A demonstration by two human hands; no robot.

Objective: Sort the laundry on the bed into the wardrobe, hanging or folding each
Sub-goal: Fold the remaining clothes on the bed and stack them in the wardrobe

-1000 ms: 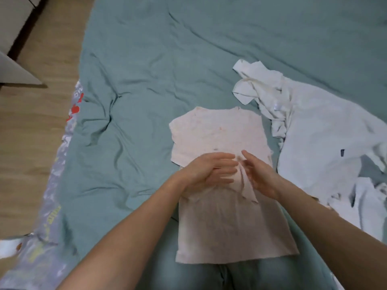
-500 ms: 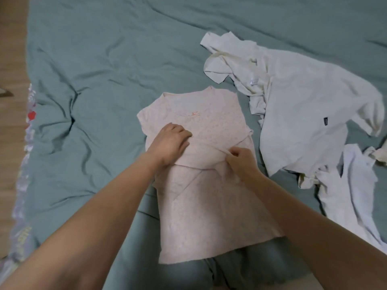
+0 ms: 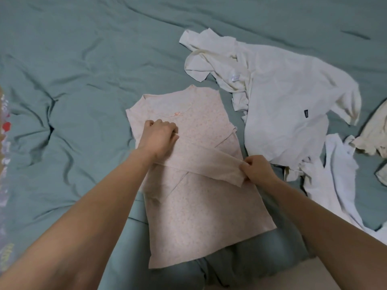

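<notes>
A pale pink long-sleeved top (image 3: 201, 206) with a small bow at the neck lies flat on the green bed sheet (image 3: 83, 70). One sleeve is folded across its chest. My left hand (image 3: 159, 137) rests with curled fingers on the upper chest of the top, holding it down. My right hand (image 3: 256, 170) pinches the cuff end of the folded sleeve at the top's right edge. To the right lies a crumpled white shirt (image 3: 282, 101) with a small dark label.
More white garments (image 3: 339, 185) lie at the right, and a cream ruffled piece (image 3: 374, 135) sits at the far right edge. A patterned quilt edge (image 3: 5, 143) shows at the far left. The bed's near edge lies below the pink top.
My right hand has drawn the sleeve out to the right across the top. My left hand moved up onto the chest. The view has shifted right, away from the floor.
</notes>
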